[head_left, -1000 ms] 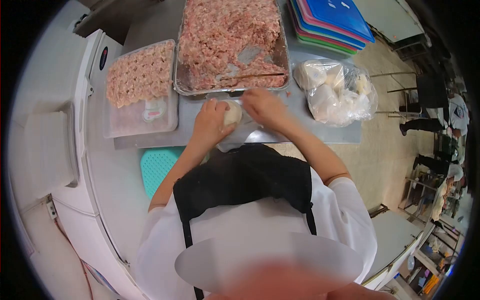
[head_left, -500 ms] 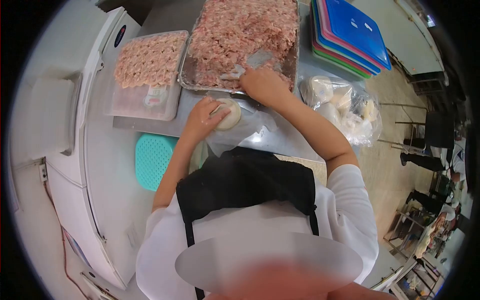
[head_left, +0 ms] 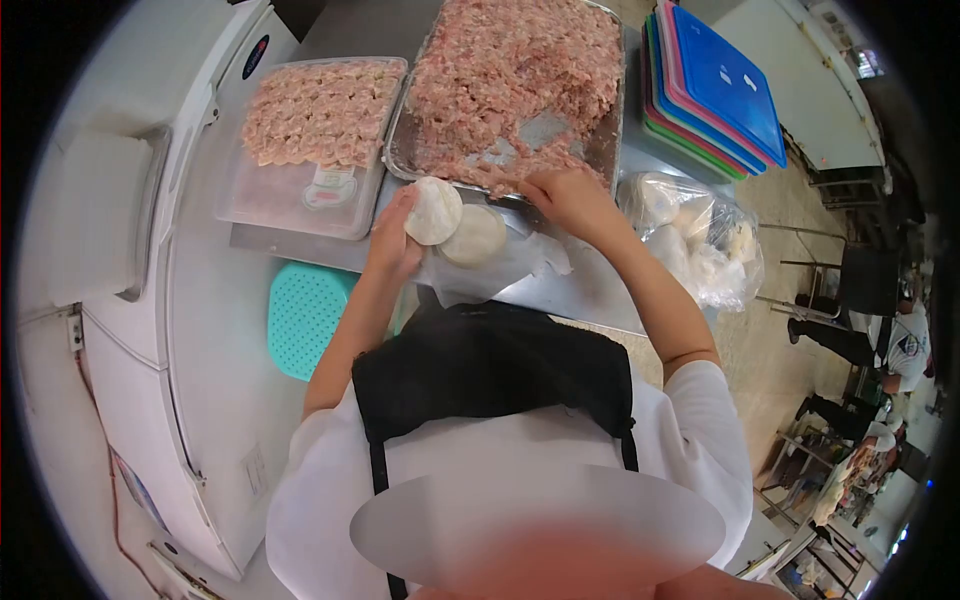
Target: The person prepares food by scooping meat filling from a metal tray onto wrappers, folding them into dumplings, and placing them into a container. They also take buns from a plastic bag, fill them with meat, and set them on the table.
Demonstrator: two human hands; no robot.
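My left hand (head_left: 397, 235) holds up a round white dough wrapper (head_left: 434, 211) by its edge. Just to the right of it, a stack of round wrappers (head_left: 474, 237) lies on thin white paper (head_left: 462, 279) on the metal table. Fingers of my right hand (head_left: 572, 203) are pinched together at the near rim of a large metal tray (head_left: 402, 158). Pink minced meat (head_left: 515, 70) fills most of that tray, with scraped patches near the front. What the right fingers grip, if anything, is hidden from me.
Left of the tray sits a clear plastic box (head_left: 290, 202) topped with rows of filled dumplings (head_left: 320, 112). Stacked coloured lids (head_left: 722, 85) and a plastic bag of pale dough pieces (head_left: 700, 240) are at right. Below the table's left edge is a turquoise perforated basket (head_left: 308, 320).
My left hand has lifted a wrapper off the stack and moved slightly left. My right hand has drawn back from the meat to the tray's near rim.
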